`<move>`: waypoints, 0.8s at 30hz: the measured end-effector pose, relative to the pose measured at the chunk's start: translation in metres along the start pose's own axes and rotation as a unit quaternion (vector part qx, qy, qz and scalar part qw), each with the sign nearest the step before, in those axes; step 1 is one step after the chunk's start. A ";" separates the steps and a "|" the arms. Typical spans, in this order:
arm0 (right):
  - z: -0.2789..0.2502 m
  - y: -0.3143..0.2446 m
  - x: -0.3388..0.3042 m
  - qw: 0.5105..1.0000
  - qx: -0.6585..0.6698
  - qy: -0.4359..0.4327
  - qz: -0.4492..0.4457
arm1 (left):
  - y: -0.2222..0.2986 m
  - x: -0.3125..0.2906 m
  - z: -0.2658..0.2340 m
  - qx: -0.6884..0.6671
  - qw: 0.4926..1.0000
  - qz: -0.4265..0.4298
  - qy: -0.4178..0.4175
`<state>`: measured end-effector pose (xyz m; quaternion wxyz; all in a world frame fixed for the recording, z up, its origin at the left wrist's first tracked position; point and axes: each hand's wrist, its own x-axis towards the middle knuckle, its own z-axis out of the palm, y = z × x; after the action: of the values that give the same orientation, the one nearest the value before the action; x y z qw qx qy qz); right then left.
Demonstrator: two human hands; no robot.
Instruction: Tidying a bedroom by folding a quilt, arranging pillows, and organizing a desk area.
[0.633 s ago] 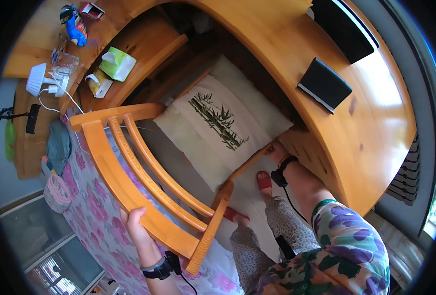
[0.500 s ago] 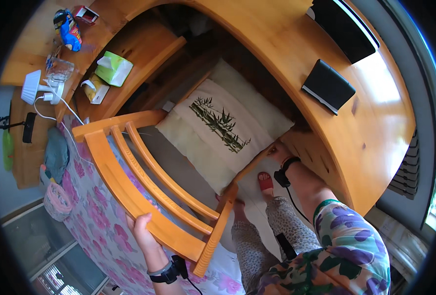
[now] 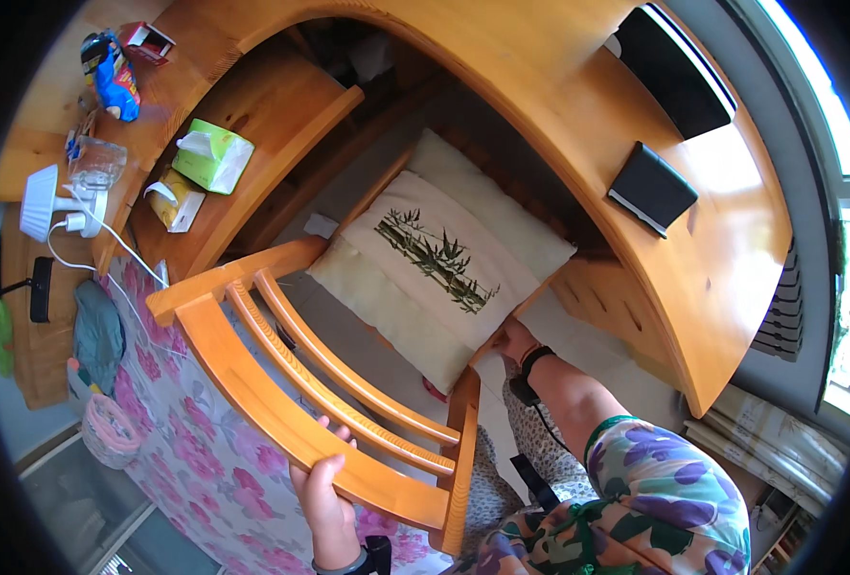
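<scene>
A wooden chair (image 3: 348,414) with a slatted back stands in front of me, its seat side toward the curved desk. On its seat lies a pale cushion (image 3: 367,321) printed with green bamboo. My left hand (image 3: 327,494) is closed around the top rail of the chair's back, thumb on the near face, fingertips showing past the rail's far edge. My right hand (image 3: 515,343) is at the right edge of the chair seat, beside the cushion's near right corner. Its fingers look curled on that edge, partly hidden.
The curved wooden desk (image 3: 502,48) arches over the chair's far side, carrying a black notebook (image 3: 651,189) and a black device (image 3: 669,72). Tissue packs (image 3: 216,155) lie on a lower shelf at left. A white lamp (image 3: 40,203) with trailing cord stands near the flowered bed cover (image 3: 195,422).
My right hand has come nearer along the seat's edge. My left hand has shifted right along the top rail, its fingers now wrapped further over it. My legs are more hidden behind the chair.
</scene>
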<state>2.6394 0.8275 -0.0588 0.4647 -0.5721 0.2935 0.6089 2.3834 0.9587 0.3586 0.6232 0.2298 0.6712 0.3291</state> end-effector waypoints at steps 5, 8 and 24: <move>0.022 -0.002 -0.023 0.971 0.224 -0.057 -0.054 | -0.004 0.004 -0.011 -0.008 1.000 -0.003 0.004; 0.013 -0.016 -0.026 0.950 0.267 -0.151 -0.063 | 0.001 0.003 -0.001 -0.018 0.999 0.014 -0.028; 0.036 -0.146 -0.018 0.919 0.261 -0.270 -0.124 | 0.028 0.047 0.126 0.023 0.994 0.071 -0.078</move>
<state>2.7544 0.9132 -0.0099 0.7306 -0.2763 0.2326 0.5794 2.4994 1.0308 0.3460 0.6436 0.3162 0.6096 0.3380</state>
